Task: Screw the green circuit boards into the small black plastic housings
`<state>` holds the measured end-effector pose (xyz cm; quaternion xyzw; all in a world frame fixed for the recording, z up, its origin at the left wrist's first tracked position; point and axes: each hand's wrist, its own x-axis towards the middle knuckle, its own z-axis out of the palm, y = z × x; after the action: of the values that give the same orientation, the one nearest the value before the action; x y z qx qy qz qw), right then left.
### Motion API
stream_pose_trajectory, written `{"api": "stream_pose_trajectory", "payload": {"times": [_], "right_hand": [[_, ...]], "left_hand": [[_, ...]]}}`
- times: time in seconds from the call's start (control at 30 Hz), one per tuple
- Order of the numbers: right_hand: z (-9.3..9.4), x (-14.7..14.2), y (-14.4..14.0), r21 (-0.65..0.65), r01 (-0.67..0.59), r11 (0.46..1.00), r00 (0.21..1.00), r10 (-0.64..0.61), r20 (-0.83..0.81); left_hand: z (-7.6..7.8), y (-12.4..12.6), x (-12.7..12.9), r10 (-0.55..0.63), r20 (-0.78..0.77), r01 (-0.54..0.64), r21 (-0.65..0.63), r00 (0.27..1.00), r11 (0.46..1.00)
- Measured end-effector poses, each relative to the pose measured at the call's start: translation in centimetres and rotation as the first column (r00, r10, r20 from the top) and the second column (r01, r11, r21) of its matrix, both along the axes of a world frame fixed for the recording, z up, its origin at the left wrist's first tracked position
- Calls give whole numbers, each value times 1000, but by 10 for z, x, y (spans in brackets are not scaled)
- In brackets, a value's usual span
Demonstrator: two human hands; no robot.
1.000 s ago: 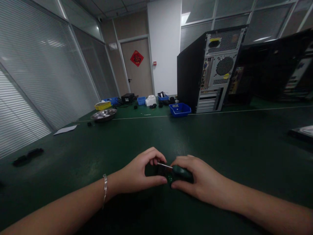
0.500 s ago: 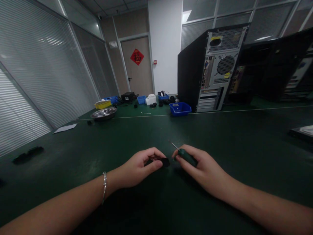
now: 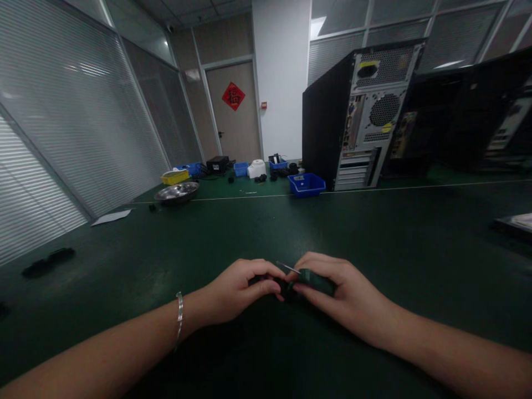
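My right hand [image 3: 341, 291] grips a small screwdriver with a dark green handle [image 3: 318, 280]; its thin metal shaft [image 3: 288, 268] points left and a little up. Thumb and fingers of my left hand [image 3: 239, 288] pinch a small black part [image 3: 279, 286] that is mostly hidden between the two hands. Both hands meet low over the dark green table [image 3: 374, 233], near its front. A silver bracelet [image 3: 179, 317] is on my left wrist.
A black computer tower [image 3: 353, 116] stands at the back right with its rear panel facing me. A blue bin [image 3: 306, 184], a metal bowl [image 3: 177, 193], a yellow tray [image 3: 174, 178] and small parts lie far back. A paper sheet [image 3: 110, 219] and black pieces [image 3: 45, 264] lie left.
The hands drew apart and lifted half a second ago, the screwdriver shaft raised. Now they have come back together lower, with the shaft close above the black part.
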<state>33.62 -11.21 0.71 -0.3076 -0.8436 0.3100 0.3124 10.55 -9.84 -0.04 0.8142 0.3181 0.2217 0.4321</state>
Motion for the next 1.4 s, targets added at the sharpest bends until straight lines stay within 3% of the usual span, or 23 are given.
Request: {"api": "stream_pose_trajectory", "payload": {"times": [0.63, 1.1, 1.4], "right_hand": [[2, 1, -6, 38, -63, 997, 998, 63, 1], [-1, 1, -3, 36, -79, 996, 997, 80, -22], [-1, 1, -1, 9, -94, 995, 994, 95, -54]], "left_hand": [[8, 0, 2, -16, -62, 21, 85, 998, 996], [6, -1, 1, -9, 24, 10, -48, 1000, 999], [6, 1, 2, -22, -5, 22, 5, 1000, 1000]]}}
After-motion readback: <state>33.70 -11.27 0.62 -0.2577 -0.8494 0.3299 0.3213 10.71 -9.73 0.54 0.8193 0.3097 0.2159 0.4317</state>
